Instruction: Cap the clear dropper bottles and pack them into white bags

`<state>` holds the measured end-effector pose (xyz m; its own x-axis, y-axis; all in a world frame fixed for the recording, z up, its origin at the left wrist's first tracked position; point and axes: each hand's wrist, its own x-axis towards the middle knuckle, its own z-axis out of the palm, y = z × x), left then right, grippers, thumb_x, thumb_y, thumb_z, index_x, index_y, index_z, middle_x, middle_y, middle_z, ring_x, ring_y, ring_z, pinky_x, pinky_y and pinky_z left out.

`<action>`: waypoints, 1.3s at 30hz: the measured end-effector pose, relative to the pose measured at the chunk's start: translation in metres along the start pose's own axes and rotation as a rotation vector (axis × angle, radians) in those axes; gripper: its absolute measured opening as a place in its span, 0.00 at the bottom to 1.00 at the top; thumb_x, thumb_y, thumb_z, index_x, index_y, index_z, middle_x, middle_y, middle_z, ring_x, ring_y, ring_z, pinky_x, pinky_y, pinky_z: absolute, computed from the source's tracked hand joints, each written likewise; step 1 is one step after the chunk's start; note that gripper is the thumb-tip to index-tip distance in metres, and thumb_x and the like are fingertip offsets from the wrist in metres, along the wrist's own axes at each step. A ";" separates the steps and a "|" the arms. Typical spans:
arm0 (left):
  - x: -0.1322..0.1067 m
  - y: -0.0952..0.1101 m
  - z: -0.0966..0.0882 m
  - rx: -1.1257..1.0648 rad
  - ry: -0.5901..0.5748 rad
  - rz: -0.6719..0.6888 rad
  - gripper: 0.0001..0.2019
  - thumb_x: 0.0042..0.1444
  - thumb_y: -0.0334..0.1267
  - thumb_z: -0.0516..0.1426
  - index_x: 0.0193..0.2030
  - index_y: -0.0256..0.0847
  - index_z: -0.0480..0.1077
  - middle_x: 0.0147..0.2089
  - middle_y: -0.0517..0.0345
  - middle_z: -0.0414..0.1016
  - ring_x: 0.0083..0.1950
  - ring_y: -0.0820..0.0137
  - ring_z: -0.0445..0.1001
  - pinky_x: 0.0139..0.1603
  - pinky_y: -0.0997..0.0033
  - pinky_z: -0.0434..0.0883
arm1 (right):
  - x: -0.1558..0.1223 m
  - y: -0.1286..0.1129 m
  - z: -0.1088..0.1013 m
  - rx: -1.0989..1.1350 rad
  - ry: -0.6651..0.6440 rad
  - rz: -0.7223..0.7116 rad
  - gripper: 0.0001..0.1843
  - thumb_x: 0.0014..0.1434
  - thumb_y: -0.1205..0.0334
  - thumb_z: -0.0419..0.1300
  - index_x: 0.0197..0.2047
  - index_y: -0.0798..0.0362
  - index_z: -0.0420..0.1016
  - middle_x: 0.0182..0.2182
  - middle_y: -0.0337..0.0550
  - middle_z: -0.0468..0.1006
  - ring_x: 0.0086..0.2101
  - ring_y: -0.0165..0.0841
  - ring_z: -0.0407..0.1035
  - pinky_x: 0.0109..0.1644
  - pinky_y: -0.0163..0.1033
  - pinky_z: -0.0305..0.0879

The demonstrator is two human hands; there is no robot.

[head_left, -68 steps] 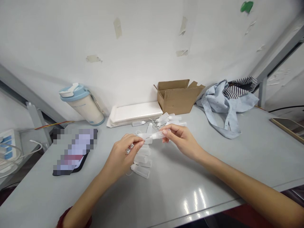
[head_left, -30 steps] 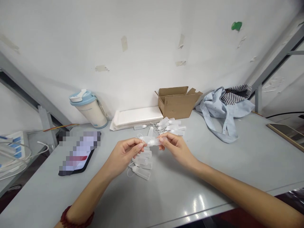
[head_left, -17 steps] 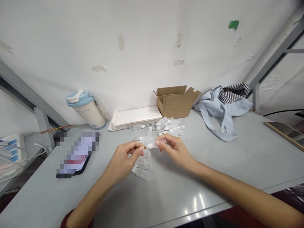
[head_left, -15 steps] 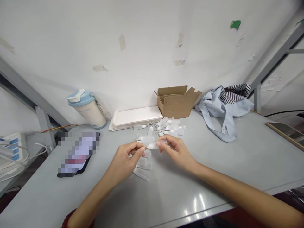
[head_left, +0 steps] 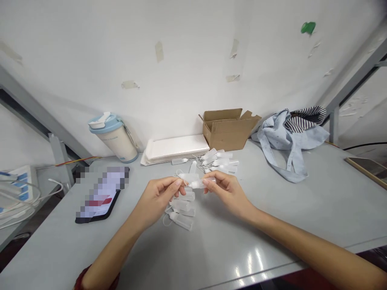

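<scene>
Between the thumb and fingers of my right hand is a small translucent plastic bottle, its narrow white tip pointing left. My left hand is pinched closed at that tip, on what looks like the bottle's thin white cord; the fingers partly cover it. Several similar bottles with cord loops lie in a column on the table below and beside my left fingers. Another pile of them, cords tangled, rests just beyond my right hand.
Along the wall stand a tilted-looking cream tumbler, a stack of white flat sheets and an open cardboard box. A light blue cloth bag lies at right. A phone is on the grey table at left.
The whole view has shifted slightly. My left fingers have moved a little at the bottle's tip; my right hand keeps its hold on the bottle.
</scene>
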<state>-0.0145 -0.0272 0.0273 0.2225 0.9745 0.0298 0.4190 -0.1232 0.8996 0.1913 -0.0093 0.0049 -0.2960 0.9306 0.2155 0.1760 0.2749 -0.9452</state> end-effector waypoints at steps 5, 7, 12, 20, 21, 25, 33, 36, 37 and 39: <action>0.000 0.004 0.001 0.009 0.000 -0.027 0.15 0.58 0.46 0.53 0.28 0.39 0.72 0.29 0.59 0.71 0.29 0.72 0.63 0.31 0.74 0.61 | -0.001 0.002 0.000 0.008 0.014 -0.002 0.11 0.60 0.55 0.56 0.34 0.53 0.73 0.23 0.37 0.74 0.27 0.29 0.65 0.30 0.34 0.55; -0.001 0.006 0.004 0.015 0.008 -0.019 0.13 0.56 0.45 0.54 0.28 0.39 0.71 0.27 0.61 0.70 0.30 0.72 0.64 0.31 0.74 0.61 | -0.002 0.002 0.001 -0.003 0.011 -0.005 0.11 0.60 0.55 0.56 0.35 0.53 0.74 0.24 0.37 0.74 0.27 0.29 0.66 0.30 0.34 0.55; -0.006 0.008 0.010 0.016 0.032 0.015 0.12 0.56 0.42 0.54 0.25 0.39 0.69 0.26 0.62 0.69 0.30 0.72 0.66 0.31 0.74 0.61 | -0.007 0.000 0.001 -0.031 0.010 -0.030 0.10 0.60 0.55 0.56 0.35 0.52 0.74 0.23 0.37 0.74 0.28 0.29 0.66 0.27 0.33 0.54; -0.005 0.008 0.008 -0.006 0.008 -0.004 0.13 0.56 0.43 0.54 0.25 0.38 0.69 0.25 0.61 0.69 0.28 0.72 0.65 0.30 0.74 0.61 | -0.005 -0.001 0.002 -0.051 0.020 -0.111 0.08 0.60 0.58 0.57 0.35 0.53 0.74 0.24 0.36 0.74 0.27 0.28 0.66 0.28 0.32 0.56; -0.004 0.007 0.006 -0.020 -0.004 -0.010 0.13 0.56 0.43 0.54 0.25 0.38 0.70 0.25 0.61 0.69 0.28 0.72 0.64 0.29 0.74 0.62 | -0.005 -0.002 0.001 -0.051 0.024 -0.123 0.08 0.60 0.59 0.57 0.35 0.53 0.74 0.24 0.36 0.74 0.28 0.28 0.66 0.29 0.33 0.57; -0.001 0.004 0.001 -0.100 -0.045 -0.028 0.15 0.58 0.45 0.52 0.28 0.39 0.73 0.27 0.59 0.72 0.28 0.73 0.63 0.30 0.74 0.63 | -0.005 -0.003 0.000 -0.033 0.038 -0.114 0.09 0.60 0.58 0.57 0.36 0.53 0.74 0.24 0.37 0.74 0.28 0.29 0.67 0.30 0.33 0.58; -0.003 0.009 0.002 -0.044 -0.016 0.005 0.11 0.55 0.44 0.57 0.28 0.40 0.72 0.28 0.61 0.71 0.31 0.71 0.68 0.34 0.74 0.64 | -0.004 -0.004 0.000 -0.031 0.011 -0.127 0.10 0.60 0.57 0.57 0.34 0.53 0.74 0.24 0.37 0.74 0.29 0.29 0.68 0.32 0.34 0.60; -0.004 0.010 0.001 -0.040 -0.006 0.027 0.11 0.55 0.43 0.57 0.28 0.40 0.72 0.27 0.61 0.71 0.32 0.71 0.68 0.35 0.74 0.64 | -0.004 -0.006 -0.001 -0.031 0.007 -0.125 0.10 0.60 0.57 0.57 0.32 0.53 0.74 0.24 0.37 0.74 0.29 0.29 0.68 0.33 0.35 0.60; -0.004 0.011 0.000 -0.039 -0.006 0.030 0.11 0.56 0.43 0.56 0.28 0.40 0.72 0.27 0.61 0.71 0.32 0.71 0.68 0.35 0.74 0.64 | -0.004 -0.007 -0.001 -0.031 0.009 -0.124 0.10 0.60 0.58 0.57 0.32 0.53 0.74 0.24 0.37 0.74 0.28 0.29 0.67 0.34 0.35 0.60; -0.004 0.011 0.000 -0.042 -0.010 0.038 0.11 0.56 0.43 0.56 0.27 0.40 0.72 0.27 0.62 0.70 0.31 0.72 0.68 0.35 0.74 0.64 | -0.004 -0.009 -0.001 -0.032 0.015 -0.123 0.10 0.60 0.58 0.57 0.32 0.53 0.75 0.23 0.36 0.73 0.28 0.29 0.67 0.33 0.35 0.60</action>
<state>-0.0111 -0.0326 0.0372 0.2467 0.9672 0.0603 0.3726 -0.1521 0.9154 0.1923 -0.0155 0.0124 -0.3034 0.8927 0.3331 0.1689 0.3944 -0.9033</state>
